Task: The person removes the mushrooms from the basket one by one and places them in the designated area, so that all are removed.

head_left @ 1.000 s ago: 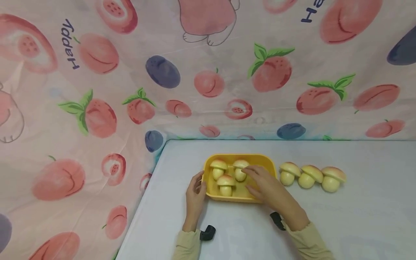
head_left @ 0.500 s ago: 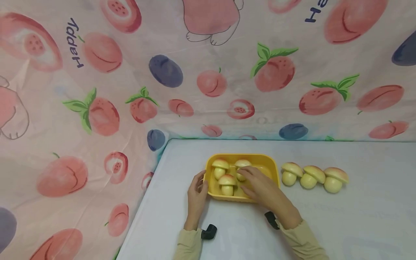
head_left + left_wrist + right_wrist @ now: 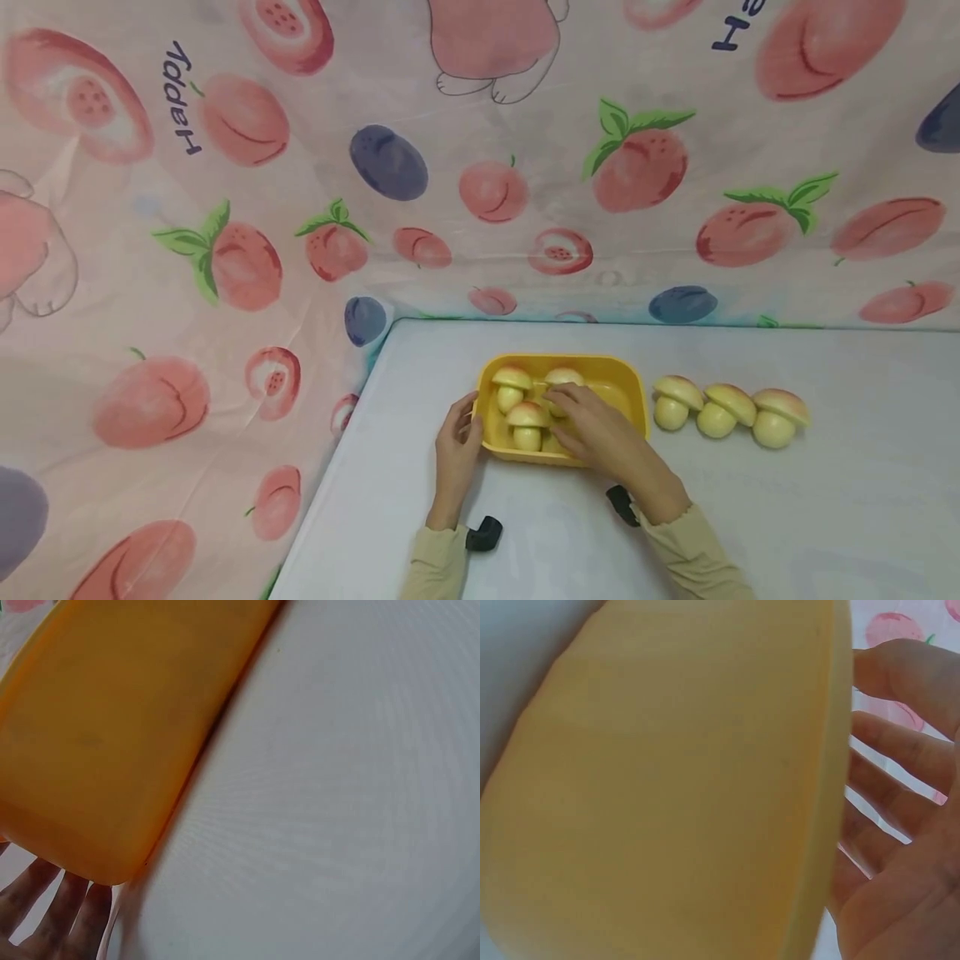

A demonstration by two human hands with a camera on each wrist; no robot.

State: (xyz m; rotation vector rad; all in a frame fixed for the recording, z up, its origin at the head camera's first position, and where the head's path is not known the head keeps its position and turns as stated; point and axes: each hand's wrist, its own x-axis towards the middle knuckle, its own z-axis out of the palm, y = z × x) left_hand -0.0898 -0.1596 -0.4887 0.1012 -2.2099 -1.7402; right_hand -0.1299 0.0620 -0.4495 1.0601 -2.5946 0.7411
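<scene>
Your left hand (image 3: 457, 440), fingers relaxed, touches the yellow rounded-rectangular tray (image 3: 617, 390) at its left edge; your right hand (image 3: 602, 433), fingers loosely spread, reaches over the front rim to a yellow mushroom-shaped piece (image 3: 564, 377), bare tray floor rightward.

Even light fills the head view; both wrist views are dimmer, the tray (image 3: 135, 735) perhaps slightly out of focus.

High head view, wrist views beside tray (image 3: 617, 390)
</scene>
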